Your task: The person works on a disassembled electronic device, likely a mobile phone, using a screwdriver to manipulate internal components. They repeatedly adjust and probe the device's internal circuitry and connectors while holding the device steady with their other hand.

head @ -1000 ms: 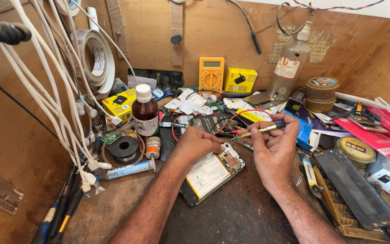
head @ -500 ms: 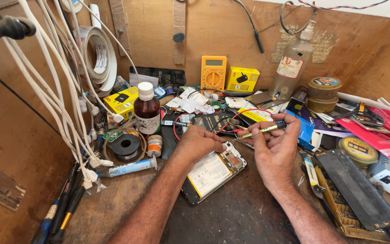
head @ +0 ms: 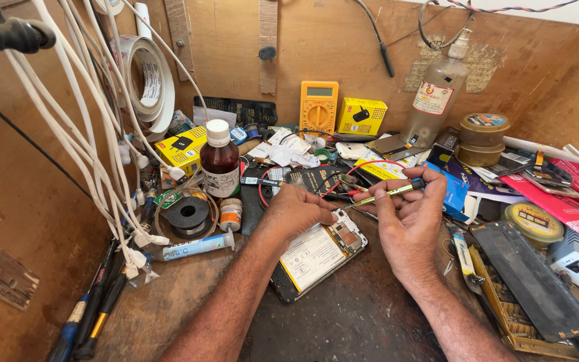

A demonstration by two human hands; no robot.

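An opened phone (head: 316, 255) with its back cover off lies on the dark workbench, its white battery and circuit board showing. My left hand (head: 296, 211) rests curled on the phone's upper edge, pressing it down. My right hand (head: 407, 214) pinches a thin yellow-green screwdriver (head: 390, 193), tip pointing left toward the phone's top corner. Red and black probe wires (head: 360, 171) run just behind both hands.
A brown glass bottle (head: 220, 161), solder wire coil (head: 187, 213) and glue tube (head: 192, 247) sit on the left. A yellow multimeter (head: 318, 107), yellow box (head: 361, 116) and clear bottle (head: 435, 97) line the back wall. A phone screen (head: 527, 278) lies at right. White cables (head: 95, 134) hang left.
Almost nothing moved: both hands stay on the phone and screwdriver, with only a slight shift of the head view.
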